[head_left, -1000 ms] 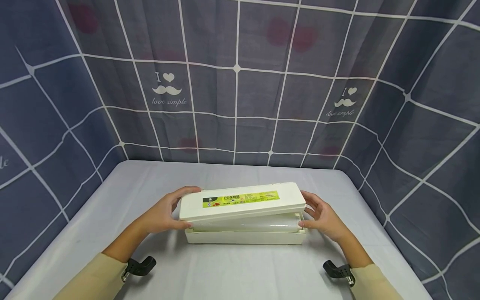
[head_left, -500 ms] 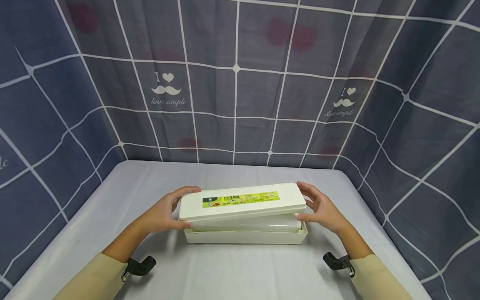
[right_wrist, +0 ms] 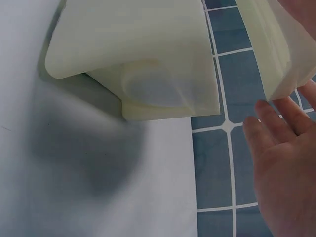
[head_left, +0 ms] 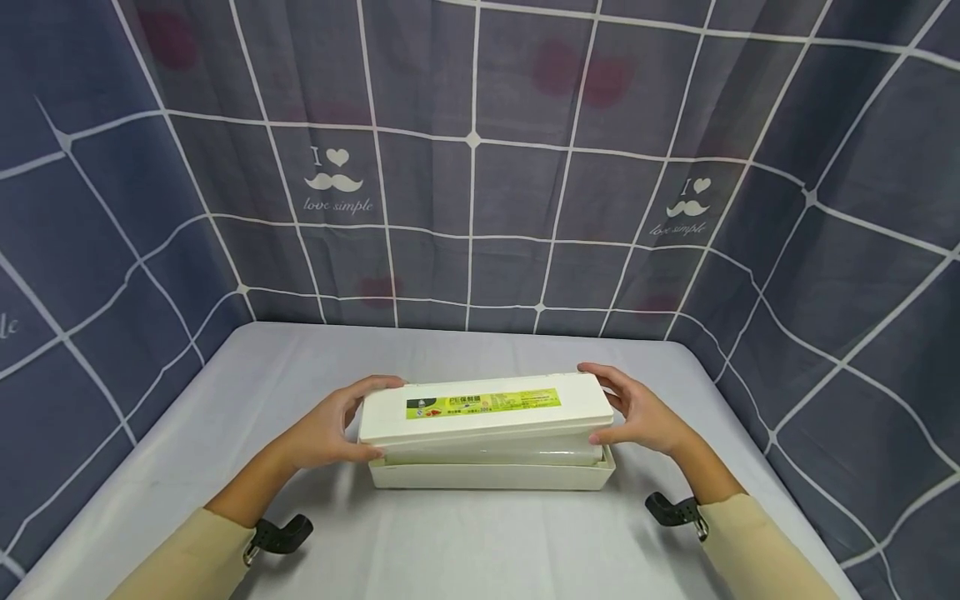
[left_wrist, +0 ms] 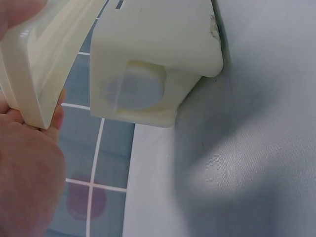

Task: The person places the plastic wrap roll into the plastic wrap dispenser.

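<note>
In the head view, a white cling film box stands with its lid [head_left: 480, 425] raised above its base [head_left: 491, 477]. A yellow-green label runs along the lid's top. Between the two shows a roll of cling film [head_left: 502, 450]. My left hand [head_left: 330, 425] grips the lid's left end, thumb at the front edge and fingers at the back. At the other end my right hand [head_left: 641, 412] holds the lid the same way. The left wrist view shows the lid [left_wrist: 54, 69] apart from the base [left_wrist: 153, 44], whose end has a round recess. From the right wrist, fingers [right_wrist: 276, 121] support the lid [right_wrist: 271, 49].
The box rests on a white-covered table [head_left: 480, 542]. A dark blue curtain [head_left: 525, 192] with white grid lines surrounds the table at the back and both sides. Black straps with mounts [head_left: 281, 533] sit at the wrists, over beige sleeves.
My right hand has shifted from the lid's right end leftward, its fingers reaching over the back corner. The lid's right side sits slightly lower. My left hand keeps its grip.
</note>
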A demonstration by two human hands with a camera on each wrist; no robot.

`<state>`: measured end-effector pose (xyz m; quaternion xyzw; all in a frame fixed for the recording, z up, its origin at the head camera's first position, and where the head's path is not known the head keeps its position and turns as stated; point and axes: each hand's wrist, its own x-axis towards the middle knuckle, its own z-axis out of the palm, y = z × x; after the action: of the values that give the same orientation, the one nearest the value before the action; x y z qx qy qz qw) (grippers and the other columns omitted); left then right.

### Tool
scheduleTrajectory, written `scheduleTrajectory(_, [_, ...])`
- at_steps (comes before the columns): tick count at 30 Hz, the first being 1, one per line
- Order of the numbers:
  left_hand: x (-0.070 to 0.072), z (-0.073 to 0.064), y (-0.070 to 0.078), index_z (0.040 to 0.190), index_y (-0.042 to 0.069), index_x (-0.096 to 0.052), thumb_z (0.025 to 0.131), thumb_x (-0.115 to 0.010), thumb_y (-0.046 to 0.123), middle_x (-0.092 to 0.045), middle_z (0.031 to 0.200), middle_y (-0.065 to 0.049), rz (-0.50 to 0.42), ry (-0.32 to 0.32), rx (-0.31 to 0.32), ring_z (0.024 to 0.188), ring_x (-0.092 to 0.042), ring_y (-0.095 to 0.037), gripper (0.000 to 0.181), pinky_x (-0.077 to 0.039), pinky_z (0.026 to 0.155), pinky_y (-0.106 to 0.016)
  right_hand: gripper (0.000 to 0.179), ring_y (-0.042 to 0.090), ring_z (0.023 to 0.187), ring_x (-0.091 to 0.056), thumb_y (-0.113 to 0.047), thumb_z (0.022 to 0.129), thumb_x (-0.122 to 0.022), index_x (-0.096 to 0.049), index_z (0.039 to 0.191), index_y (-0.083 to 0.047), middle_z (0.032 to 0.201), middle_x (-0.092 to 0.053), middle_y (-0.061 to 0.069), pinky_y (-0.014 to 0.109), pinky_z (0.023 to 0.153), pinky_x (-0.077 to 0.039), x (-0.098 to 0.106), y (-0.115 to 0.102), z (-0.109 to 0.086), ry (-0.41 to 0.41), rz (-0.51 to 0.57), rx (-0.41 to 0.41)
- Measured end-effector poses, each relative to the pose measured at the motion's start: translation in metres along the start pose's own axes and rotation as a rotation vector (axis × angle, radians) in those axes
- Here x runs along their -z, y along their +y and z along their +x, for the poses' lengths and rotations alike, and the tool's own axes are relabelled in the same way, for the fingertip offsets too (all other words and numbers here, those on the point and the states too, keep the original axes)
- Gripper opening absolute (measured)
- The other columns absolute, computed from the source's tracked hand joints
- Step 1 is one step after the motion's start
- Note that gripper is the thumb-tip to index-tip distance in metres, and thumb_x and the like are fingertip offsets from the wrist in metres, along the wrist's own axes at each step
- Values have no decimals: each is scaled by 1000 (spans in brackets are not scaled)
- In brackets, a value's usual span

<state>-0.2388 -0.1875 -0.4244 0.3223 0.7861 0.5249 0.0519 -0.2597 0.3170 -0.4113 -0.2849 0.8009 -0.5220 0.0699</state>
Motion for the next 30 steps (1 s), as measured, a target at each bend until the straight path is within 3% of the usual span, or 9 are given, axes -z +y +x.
scheduleTrajectory(11, [0,1,-2,149,25,-50,73,-91,12,-54,150,0,12,-10,-9,135,-49,-8,87,-39,109,-18,97,3,132,-53,0,71,-91,-40,153,-1,155,-42,24,15,106,-47,1,-2,5,-46,3,27])
scheduleTrajectory(17, [1,2,1,148,23,-51,71,-91,8,-55,149,-3,22,-22,-2,130,-52,-9,88,-43,105,-21,90,10,125,-59,-3,69,-94,-49,147,-7,146,-51,18,20,99,-52,1,-3,5,-53,-16,13])
scheduleTrajectory(30, [2,4,4,145,31,-52,68,-92,10,-58,143,8,95,-34,25,127,-54,-13,90,-46,104,-33,85,12,121,-62,0,67,-94,-52,141,-3,140,-54,19,22,96,-54,-2,1,2,-32,4,39])
